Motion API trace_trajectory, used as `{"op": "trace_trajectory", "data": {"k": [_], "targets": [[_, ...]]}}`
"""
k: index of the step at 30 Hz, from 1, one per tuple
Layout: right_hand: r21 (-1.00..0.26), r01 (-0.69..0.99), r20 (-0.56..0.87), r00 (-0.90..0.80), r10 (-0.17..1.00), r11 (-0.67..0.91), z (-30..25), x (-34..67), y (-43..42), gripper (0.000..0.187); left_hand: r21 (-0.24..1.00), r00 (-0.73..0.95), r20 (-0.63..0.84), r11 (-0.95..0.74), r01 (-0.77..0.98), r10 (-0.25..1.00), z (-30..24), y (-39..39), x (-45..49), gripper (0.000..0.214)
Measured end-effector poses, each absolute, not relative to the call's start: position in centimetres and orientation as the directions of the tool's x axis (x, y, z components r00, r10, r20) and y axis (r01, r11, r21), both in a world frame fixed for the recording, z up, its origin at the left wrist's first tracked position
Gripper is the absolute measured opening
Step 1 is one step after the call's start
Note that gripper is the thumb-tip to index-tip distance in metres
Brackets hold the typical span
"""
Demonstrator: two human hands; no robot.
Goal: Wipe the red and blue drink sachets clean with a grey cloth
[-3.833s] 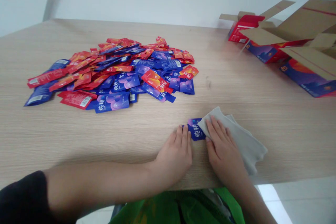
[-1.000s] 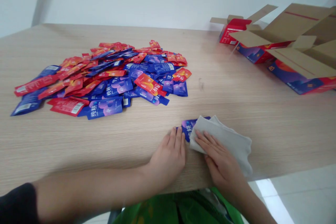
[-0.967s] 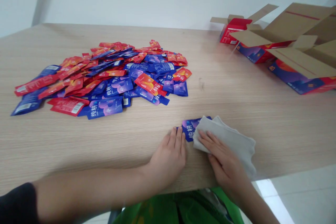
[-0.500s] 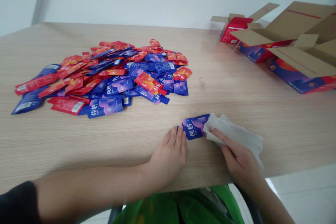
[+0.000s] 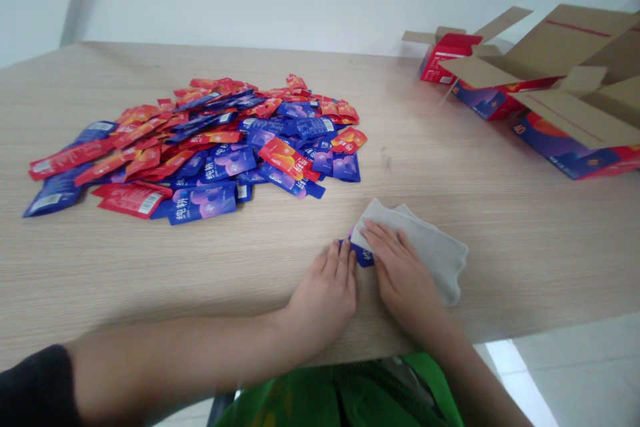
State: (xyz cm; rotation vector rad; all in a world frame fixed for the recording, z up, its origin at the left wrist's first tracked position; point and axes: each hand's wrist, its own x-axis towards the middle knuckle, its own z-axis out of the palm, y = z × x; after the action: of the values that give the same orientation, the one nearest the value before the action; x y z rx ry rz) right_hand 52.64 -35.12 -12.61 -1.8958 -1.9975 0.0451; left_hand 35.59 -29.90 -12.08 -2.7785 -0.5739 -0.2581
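Head view: I see the left hand (image 5: 325, 290), fingers together, at the left end of a blue sachet (image 5: 365, 257) on the table (image 5: 510, 240); I cannot tell whether it grips. The right hand (image 5: 406, 273) lies flat on a grey cloth (image 5: 443, 252) covering most of the sachet.

"纯耕" on the nearest piled pouch (image 5: 203, 205), "纯" on the mostly covered pouch (image 5: 364, 257), "40" on the nearest carton (image 5: 563, 150).
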Motion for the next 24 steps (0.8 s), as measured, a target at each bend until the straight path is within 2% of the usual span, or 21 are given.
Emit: {"op": "trace_trajectory", "data": {"k": [3,6,10,14,21,24], "targets": [[-0.257,0.965,0.279,0.114,0.954,-0.04,-12.9,54.8,-35.7,0.049,-0.243,0.902,0.238,-0.877,0.415,0.36,-12.5,-29.9,35.6,0.044],[-0.237,0.968,0.293,0.15,0.944,-0.08,-13.1,54.7,-36.1,0.05,-0.24,0.904,0.235,-0.88,0.41,0.357,-12.6,-30.0,35.6,0.045],[-0.218,0.975,0.282,0.028,0.959,0.036,-12.9,51.3,-35.7,0.053,-0.249,0.912,0.247,-0.888,0.387,0.328,-12.1,-29.9,35.7,0.041],[-0.26,0.957,0.234,-0.064,0.97,0.126,-12.6,49.7,-35.4,0.055,-0.256,0.913,0.246,-0.887,0.384,0.324,-11.6,-29.8,35.7,0.035],[-0.286,0.943,0.263,0.251,0.932,-0.173,-13.3,51.7,-35.1,0.055,-0.272,0.913,0.225,-0.878,0.394,0.34,-12.1,-30.1,35.6,0.043],[-0.35,0.927,0.251,0.23,0.94,-0.133,-13.3,50.0,-34.2,0.055,-0.261,0.915,0.205,-0.882,0.393,0.347,-11.8,-30.0,35.6,0.043]]}}
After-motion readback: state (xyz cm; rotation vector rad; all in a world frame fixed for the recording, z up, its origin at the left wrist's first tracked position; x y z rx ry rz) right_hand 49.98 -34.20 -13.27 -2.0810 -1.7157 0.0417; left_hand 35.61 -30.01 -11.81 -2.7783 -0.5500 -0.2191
